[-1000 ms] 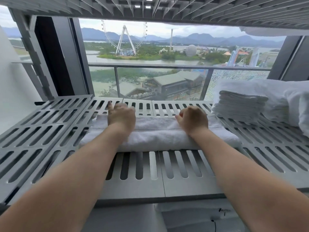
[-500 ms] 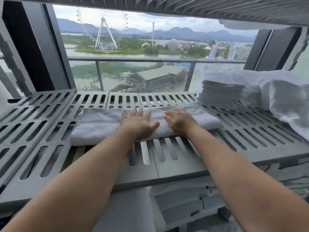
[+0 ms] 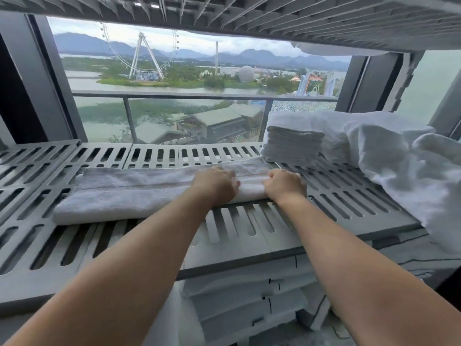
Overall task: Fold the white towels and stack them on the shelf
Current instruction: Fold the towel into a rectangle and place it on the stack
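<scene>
- On the grey slatted shelf (image 3: 349, 203), a long white towel (image 3: 124, 193) lies folded into a strip that runs from left to right, parallel to the near edge and set a little back from it.
- Both hands sit close together on the right end of that strip.
- The left hand (image 3: 214, 184) lies palm down on the towel, its fingers bent over the cloth and closed on a fold.
- The right hand (image 3: 284, 184) is bunched like a fist, knuckles up, its fingers curled round the very end of the towel.
- A short, brighter roll of cloth shows between the two hands.
- Just beyond the right hand, at the far right of the shelf, stands a neat stack of folded towels (image 3: 294, 143); it looks to be just touching the strip's far corner.
- To the right of the stack, a loose heap of white towels (image 3: 399, 166) spills over the shelf's right end.
- Below the shelf's near edge, more folded linen (image 3: 244, 303) lies in layers.
- An upper shelf (image 3: 274, 18) of the same grey slats hangs overhead.
- Behind the shelf, a window (image 3: 174, 116) with a railing (image 3: 199, 96) looks out on water, hills and a Ferris wheel (image 3: 139, 53).
</scene>
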Demonstrator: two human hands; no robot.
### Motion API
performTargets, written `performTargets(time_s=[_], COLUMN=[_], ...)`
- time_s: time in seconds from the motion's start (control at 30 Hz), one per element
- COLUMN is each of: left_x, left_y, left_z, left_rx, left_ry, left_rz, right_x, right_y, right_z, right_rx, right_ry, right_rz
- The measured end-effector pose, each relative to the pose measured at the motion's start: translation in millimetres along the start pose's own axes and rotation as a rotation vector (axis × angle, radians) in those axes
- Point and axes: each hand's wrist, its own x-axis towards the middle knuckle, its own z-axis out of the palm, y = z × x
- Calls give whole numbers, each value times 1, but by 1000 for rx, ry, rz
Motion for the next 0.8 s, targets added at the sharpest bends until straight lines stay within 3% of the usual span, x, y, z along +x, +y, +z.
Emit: performTargets(time_s=[0.27, 0.47, 0.67, 0.8], left_x=[13, 8, 4, 3], left_y=[30, 31, 35, 35], left_z=[32, 38, 37, 37], left_rx=[114, 138, 122, 127], left_ry=[-41, 9, 28, 24], left_rz=[-130, -139, -162, -169], right_x=[16, 26, 23, 32], right_y=[-3, 0, -2, 0], right_z=[3, -2, -5, -17], right_rx=[48, 341, 611, 662], right_ry=[15, -78, -34, -142], right_rz=[-80, 42, -15, 23])
